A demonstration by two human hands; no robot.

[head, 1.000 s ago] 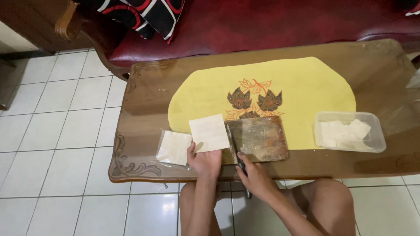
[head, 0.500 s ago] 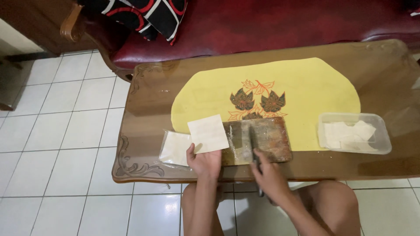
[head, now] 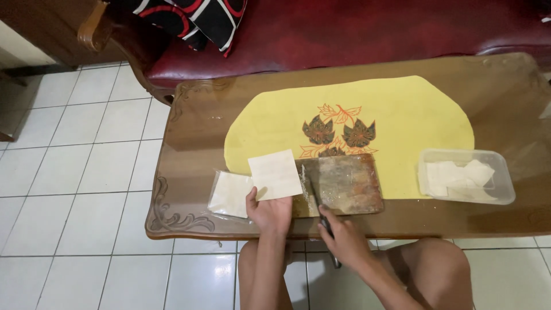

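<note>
while the left hand [head: 270,213] pinches the near edge of a pale square sheet [head: 276,174], thumb on one side and fingers closed over the edge, the right hand [head: 346,241] is wrapped tight around a knife [head: 319,209] handle, fingers curled shut on it. the sheet lies flat, its far corner over the yellow mat [head: 396,115] and its right edge touching the board [head: 344,183]. the knife's blade runs up along the board's left edge, just beside the sheet, and its dark handle end pokes out below the right hand, past the table [head: 189,166] edge. the board is a worn wooden one, dusted with white along its left side, sitting on the near rim of the mat. just left of the sheet, partly under it, lies a clear bag [head: 229,194] of more pale squares. to the right, well apart from both hands, a clear plastic tub [head: 466,176] holds folded white pieces. the mat has a leaf print [head: 340,131] just beyond the board. the table is brown wood with carved corners, under a glossy top. behind it stands a dark red sofa [head: 373,28] with a patterned cushion [head: 195,17]. the person's bare knees show below the table, over white floor tiles [head: 74,172].
</note>
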